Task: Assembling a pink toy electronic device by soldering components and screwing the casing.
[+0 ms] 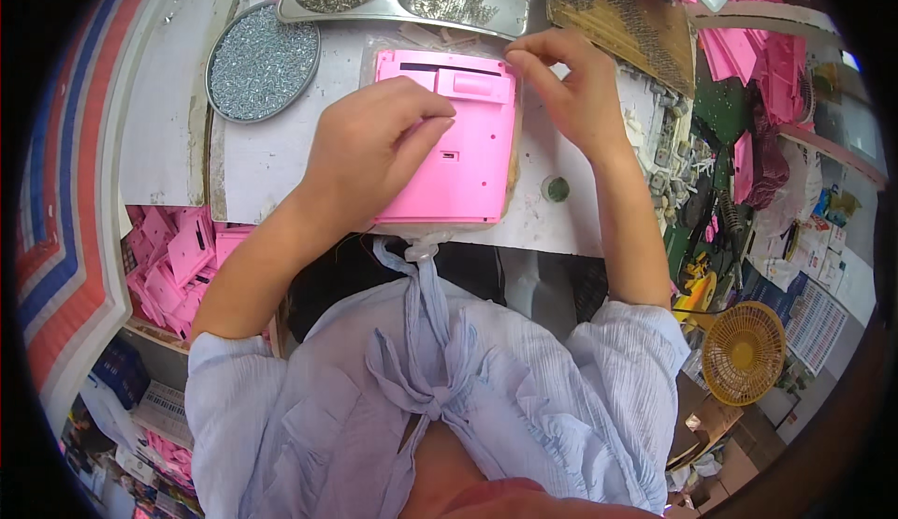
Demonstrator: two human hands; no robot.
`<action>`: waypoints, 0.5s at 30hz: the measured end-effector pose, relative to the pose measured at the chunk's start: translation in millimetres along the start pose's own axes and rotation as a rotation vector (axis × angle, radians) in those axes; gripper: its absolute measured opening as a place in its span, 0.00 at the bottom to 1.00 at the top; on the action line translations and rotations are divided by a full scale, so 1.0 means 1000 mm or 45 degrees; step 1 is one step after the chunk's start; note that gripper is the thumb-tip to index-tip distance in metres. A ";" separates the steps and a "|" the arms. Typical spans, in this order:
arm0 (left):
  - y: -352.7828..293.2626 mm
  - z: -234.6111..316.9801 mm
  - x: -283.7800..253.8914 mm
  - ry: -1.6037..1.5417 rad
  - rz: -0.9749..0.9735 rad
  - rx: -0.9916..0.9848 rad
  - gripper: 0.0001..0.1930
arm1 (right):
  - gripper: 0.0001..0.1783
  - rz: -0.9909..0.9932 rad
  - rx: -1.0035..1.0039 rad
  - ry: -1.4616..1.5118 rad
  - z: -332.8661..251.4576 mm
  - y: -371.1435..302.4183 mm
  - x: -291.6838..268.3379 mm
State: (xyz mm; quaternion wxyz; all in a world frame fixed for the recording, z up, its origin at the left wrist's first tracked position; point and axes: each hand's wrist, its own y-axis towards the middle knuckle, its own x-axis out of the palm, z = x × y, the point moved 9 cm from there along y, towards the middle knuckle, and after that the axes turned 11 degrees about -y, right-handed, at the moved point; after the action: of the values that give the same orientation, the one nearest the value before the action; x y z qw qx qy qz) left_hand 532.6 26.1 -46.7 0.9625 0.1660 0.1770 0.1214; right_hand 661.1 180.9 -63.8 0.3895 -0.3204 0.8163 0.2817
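Pink casing [470, 140]: rests on the white worktop [566, 227], long axis running away from the wearer. Left of the casing: round dish [241, 121] of small metal parts. Over its left side: left hand [372, 136], thumb and forefinger drawn together; any part between them cannot be discerned. At its far right corner: right hand [575, 89], nearer to that corner, fingertips pinched, contents indeterminate; the casing lies leftward and wearer-ward of them. Casing face: flat, central rectangular port, small holes rightward.
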 end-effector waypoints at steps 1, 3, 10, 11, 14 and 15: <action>0.002 0.000 0.004 0.047 -0.018 0.046 0.04 | 0.08 -0.096 -0.009 -0.035 -0.001 0.003 0.006; 0.005 0.003 0.013 0.137 -0.057 0.140 0.04 | 0.08 -0.209 -0.037 -0.092 -0.002 0.007 0.015; 0.014 0.010 0.050 0.480 -0.315 0.296 0.05 | 0.10 -0.173 -0.085 -0.009 -0.007 0.010 -0.004; 0.014 0.011 0.054 0.531 -0.353 0.305 0.06 | 0.11 -0.102 -0.115 0.021 -0.011 0.007 -0.013; 0.017 0.012 0.065 0.612 -0.490 0.318 0.08 | 0.12 -0.061 -0.083 -0.039 -0.011 -0.006 -0.028; 0.017 0.011 0.068 0.627 -0.539 0.319 0.08 | 0.12 -0.037 -0.078 -0.017 -0.010 -0.009 -0.031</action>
State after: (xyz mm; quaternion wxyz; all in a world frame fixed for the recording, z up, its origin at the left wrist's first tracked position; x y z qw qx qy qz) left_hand 595.7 58.1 -51.0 0.8669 0.2081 0.4479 -0.0672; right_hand 678.4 177.7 -35.4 0.3889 -0.3422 0.7999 0.3031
